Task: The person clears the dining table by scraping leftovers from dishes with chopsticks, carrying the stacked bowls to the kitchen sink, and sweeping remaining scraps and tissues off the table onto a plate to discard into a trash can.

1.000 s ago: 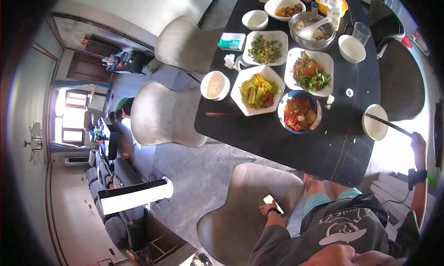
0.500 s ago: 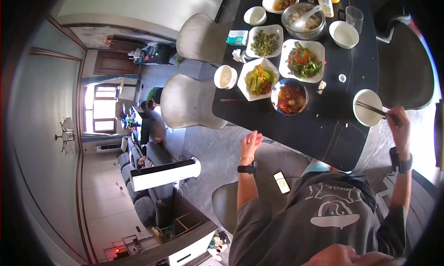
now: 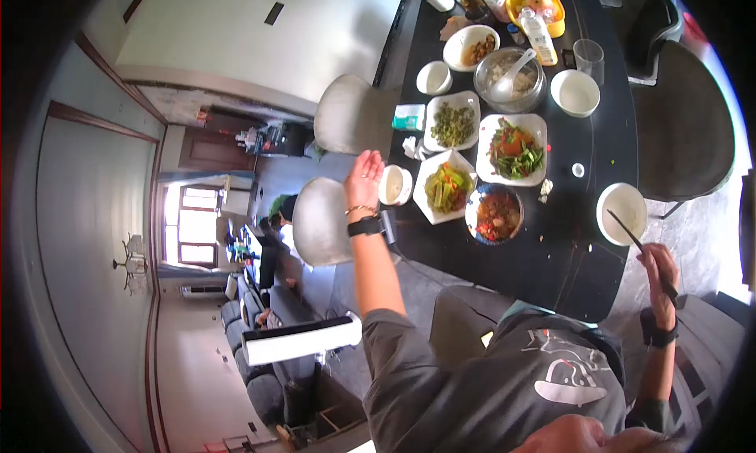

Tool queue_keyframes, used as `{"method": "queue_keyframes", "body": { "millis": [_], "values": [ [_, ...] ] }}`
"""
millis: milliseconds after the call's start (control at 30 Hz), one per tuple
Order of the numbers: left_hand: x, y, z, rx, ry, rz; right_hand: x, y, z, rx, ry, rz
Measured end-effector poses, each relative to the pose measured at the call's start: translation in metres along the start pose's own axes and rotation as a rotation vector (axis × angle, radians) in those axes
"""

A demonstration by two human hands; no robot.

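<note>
My left hand [image 3: 363,182] is raised with its fingers stretched out, close to a small white bowl [image 3: 395,185] at the table's left edge. Whether it touches that bowl I cannot tell; nothing shows in the palm. On the other side, my right hand [image 3: 660,276] is closed around dark chopsticks [image 3: 626,227]. Their tips point into a white bowl [image 3: 622,214] near the table's right edge. Between the hands stand a patterned bowl of reddish food [image 3: 494,215], a square plate of light green vegetables [image 3: 446,188] and a plate of greens with orange pieces [image 3: 513,150].
Farther up the black table [image 3: 551,276] are a metal pot of rice [image 3: 510,83] with a white spoon, a plate of chopped greens [image 3: 452,120], a tissue pack [image 3: 408,117], a glass [image 3: 589,59] and a bottle [image 3: 539,37]. Grey chairs [image 3: 321,220] flank the table.
My left hand has moved away from the near table edge, up and left to beside the small bowl. My right hand has shifted slightly, tilting the chopsticks more steeply. The camera view has also shifted.
</note>
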State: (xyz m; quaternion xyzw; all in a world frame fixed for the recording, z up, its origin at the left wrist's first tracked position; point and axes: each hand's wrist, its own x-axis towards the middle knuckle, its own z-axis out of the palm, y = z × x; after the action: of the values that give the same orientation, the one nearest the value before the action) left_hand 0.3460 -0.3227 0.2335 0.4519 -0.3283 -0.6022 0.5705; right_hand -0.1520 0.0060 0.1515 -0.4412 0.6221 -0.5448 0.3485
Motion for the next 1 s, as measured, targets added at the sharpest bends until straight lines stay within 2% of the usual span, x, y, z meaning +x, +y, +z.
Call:
{"method": "queue_keyframes", "body": {
  "millis": [133, 233, 267, 300, 367, 433, 467, 533, 633, 700, 767, 833, 900, 933, 1000],
  "values": [
    [0.125, -0.079, 0.021, -0.040, 0.044, -0.040, -0.015, -0.006, 0.008, 0.183, 0.151, 0.189],
    [0.192, -0.136, 0.053, -0.013, -0.013, -0.149, -0.036, 0.036, 0.007, 0.351, 0.334, 0.302],
    [0.202, -0.152, 0.067, -0.031, -0.028, -0.183, -0.047, 0.053, 0.003, 0.310, 0.325, 0.251],
    [0.209, -0.162, 0.080, -0.049, -0.039, -0.217, -0.055, 0.056, 0.010, 0.393, 0.433, 0.279],
    [0.220, -0.179, 0.100, -0.017, -0.044, -0.217, -0.070, 0.055, 0.035, 0.240, 0.632, 0.241],
    [0.243, -0.197, 0.106, -0.022, -0.109, -0.251, -0.085, 0.056, 0.055, 0.035, 0.655, 0.203],
    [0.253, -0.206, 0.111, -0.018, -0.113, -0.251, -0.090, 0.055, 0.063, -0.266, 0.673, 0.170],
    [0.271, -0.220, 0.121, -0.083, -0.120, -0.278, -0.109, 0.061, 0.068, 0.238, 0.836, 0.173],
    [0.293, -0.245, 0.131, 0.002, -0.120, -0.296, -0.127, 0.051, 0.077, 0.224, 0.808, 0.182],
    [0.302, -0.251, 0.141, -0.002, -0.128, -0.329, -0.140, 0.042, 0.085, -0.451, 0.742, 0.264],
    [0.308, -0.256, 0.155, -0.002, -0.084, -0.296, -0.151, 0.035, 0.092, -0.564, 0.781, 0.217],
    [0.325, -0.270, 0.157, -0.037, -0.163, -0.217, -0.165, 0.031, 0.093, -0.467, 0.794, 0.252],
    [0.347, -0.285, 0.151, 0.158, -0.183, -0.212, -0.173, 0.025, 0.098, -0.264, 0.852, 0.318],
    [0.320, -0.258, 0.166, 0.052, -0.184, -0.266, -0.177, 0.024, 0.099, -0.177, 0.881, 0.355],
    [0.320, -0.248, 0.170, -0.003, -0.211, -0.330, -0.180, 0.022, 0.104, -0.024, 1.001, 0.399]
  ]
}}
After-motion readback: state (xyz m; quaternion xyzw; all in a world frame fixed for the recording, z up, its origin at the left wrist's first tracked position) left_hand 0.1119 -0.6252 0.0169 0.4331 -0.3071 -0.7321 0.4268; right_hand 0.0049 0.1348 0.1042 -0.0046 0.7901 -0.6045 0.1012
